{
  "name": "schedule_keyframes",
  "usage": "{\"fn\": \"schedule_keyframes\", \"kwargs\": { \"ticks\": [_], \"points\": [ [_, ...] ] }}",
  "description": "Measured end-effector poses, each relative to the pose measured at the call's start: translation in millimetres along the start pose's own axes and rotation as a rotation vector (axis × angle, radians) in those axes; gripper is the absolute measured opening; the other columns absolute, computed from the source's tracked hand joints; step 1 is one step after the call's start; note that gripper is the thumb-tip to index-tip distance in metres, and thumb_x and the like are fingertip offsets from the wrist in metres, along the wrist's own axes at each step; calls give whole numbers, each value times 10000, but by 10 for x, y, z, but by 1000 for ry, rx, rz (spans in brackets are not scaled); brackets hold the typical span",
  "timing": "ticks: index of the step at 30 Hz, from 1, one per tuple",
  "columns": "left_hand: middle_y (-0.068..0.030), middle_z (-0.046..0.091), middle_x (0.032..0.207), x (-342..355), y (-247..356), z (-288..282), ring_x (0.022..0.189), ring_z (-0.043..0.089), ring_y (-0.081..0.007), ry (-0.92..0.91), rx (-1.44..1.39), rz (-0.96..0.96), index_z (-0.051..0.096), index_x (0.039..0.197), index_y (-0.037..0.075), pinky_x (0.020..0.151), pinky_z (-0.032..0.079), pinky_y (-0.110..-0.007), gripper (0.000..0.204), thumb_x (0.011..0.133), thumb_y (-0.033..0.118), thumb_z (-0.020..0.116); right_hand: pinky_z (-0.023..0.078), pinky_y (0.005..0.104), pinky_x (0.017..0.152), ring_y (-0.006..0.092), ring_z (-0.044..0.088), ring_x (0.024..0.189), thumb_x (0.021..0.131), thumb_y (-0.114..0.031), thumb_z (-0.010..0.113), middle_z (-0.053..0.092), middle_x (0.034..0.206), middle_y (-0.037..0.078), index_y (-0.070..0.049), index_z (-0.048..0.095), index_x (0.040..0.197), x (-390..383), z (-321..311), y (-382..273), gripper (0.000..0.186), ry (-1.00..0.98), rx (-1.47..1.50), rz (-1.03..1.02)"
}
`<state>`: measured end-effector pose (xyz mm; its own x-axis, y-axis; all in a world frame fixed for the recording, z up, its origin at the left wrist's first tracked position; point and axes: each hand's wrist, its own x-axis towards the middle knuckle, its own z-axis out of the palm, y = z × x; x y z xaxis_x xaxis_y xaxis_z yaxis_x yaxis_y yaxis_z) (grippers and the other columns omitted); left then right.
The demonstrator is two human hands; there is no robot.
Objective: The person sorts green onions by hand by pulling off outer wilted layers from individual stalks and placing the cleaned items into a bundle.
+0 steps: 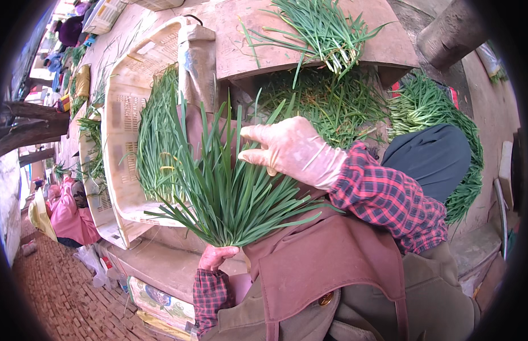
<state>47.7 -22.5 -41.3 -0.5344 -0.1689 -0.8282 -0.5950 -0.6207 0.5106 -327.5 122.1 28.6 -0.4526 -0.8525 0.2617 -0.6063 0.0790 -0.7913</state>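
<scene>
My left hand [215, 256], in a pinkish glove with a red plaid cuff, is shut around the base of a bunch of long green chive-like leaves [230, 193], which fan out upward. My right hand [292, 150], also gloved, lies against the upper right side of the fan. Its fingers are stretched out toward the left, touching the leaf tips without gripping them. A brown apron [326, 267] covers my lap just below the bunch.
A white slotted plastic crate [125, 142] holding more green leaves stands behind the bunch. More leaves lie on a brown board [377, 45], under it [332, 102] and at the right [434, 108]. A person in pink [71, 213] sits at the left on brick paving [59, 295].
</scene>
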Motion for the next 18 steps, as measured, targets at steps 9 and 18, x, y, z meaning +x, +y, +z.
{"fn": "schedule_keyframes", "kwargs": {
  "ticks": [9,18],
  "points": [
    [-21,682,1063,-3,0,-154,932,627,-135,-10,16,-85,658,1167,49,791,493,-278,473,722,-4,806,465,361,448,231,596,483,880,-100,634,522,572,64,-93,532,721,-88,169,101,189,137,-361,-272],
    [-34,686,1100,22,76,-248,967,629,-126,-30,149,-113,656,1205,35,833,494,-288,517,716,20,822,499,235,610,56,611,596,966,-197,642,698,714,28,-6,719,938,298,-592,593,208,61,200,532]
  ]
}}
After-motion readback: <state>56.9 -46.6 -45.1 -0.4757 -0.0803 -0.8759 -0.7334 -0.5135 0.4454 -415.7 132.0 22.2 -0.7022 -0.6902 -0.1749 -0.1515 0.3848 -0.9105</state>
